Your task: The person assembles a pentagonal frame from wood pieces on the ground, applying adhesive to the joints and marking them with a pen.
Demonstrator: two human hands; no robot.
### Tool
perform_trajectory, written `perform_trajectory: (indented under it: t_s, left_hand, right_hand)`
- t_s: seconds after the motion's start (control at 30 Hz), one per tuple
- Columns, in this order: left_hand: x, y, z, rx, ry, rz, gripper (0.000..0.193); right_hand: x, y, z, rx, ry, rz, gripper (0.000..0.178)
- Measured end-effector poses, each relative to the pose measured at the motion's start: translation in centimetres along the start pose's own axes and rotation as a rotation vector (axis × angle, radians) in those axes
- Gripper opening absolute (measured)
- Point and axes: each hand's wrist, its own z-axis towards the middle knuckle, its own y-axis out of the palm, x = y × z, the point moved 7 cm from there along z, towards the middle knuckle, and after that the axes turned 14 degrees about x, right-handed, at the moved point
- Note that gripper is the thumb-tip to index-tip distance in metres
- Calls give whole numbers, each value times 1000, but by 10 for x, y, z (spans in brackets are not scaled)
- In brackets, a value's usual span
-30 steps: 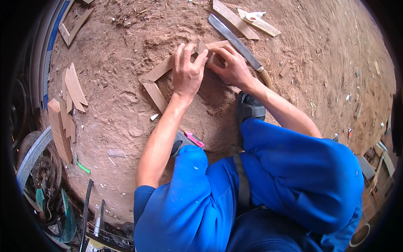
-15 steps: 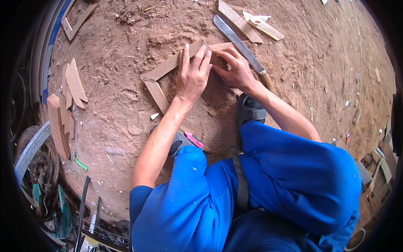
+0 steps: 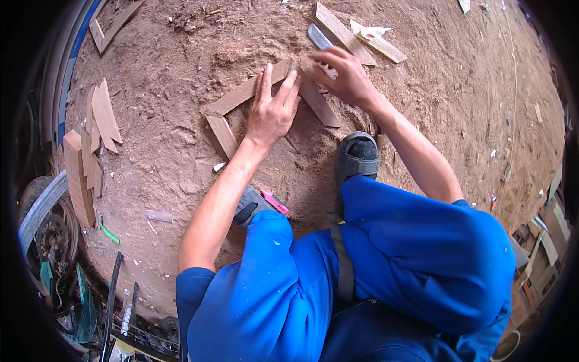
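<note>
Light is diffuse and fairly bright on the soil [image 3: 434, 84]; I cannot fix its source. Soft shadow [image 3: 304, 169] lies between my feet [image 3: 360, 160]. Clutter [image 3: 57, 241] at lower left is dim. My right hand [image 3: 351, 78] shows slight blur. The rail [image 3: 65, 66] at left bends; black rims the view.

Blue over brown

Bright blue with pale specks on the trousers [image 3: 416, 253], lower centre. Light brown on the wooden strip [image 3: 239, 97], upper centre; darker on the neighbouring strip [image 3: 318, 104]. Pink on the small object [image 3: 274, 201] mid-frame, green on the curved piece [image 3: 108, 232], lower left, reddish brown across the ground [image 3: 151, 163].
</note>
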Motion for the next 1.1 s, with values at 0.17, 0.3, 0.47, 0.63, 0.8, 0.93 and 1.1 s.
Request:
perform_trajectory:
  t_s: [0.17, 0.3, 0.47, 0.63, 0.8, 0.93, 1.1]
  left_hand:
    - [1, -2, 3, 18, 0, -13, 43]
    - [2, -3, 3, -6, -9, -31, 43]
    - [0, -2, 1, -46, -14, -66, 46]
    - [-2, -10, 1, -2, -37, -76, 50]
    - [1, -10, 6, -2, -48, -88, 50]
    - [1, -9, 6, 5, -51, -92, 51]
    - [0, -10, 4, 8, -49, -88, 52]
  right_hand:
    - [-5, 16, 42, 58, -183, -244, 37]
    - [0, 24, 43, -17, -170, -250, 30]
    - [-2, 18, 38, 32, -108, -134, 23]
    - [-29, 15, 31, 49, 64, 56, 18]
    - [-28, 17, 25, 77, 135, 86, 18]
    - [-29, 22, 23, 31, 90, 61, 19]
    - [-39, 20, 23, 89, -11, 70, 18]
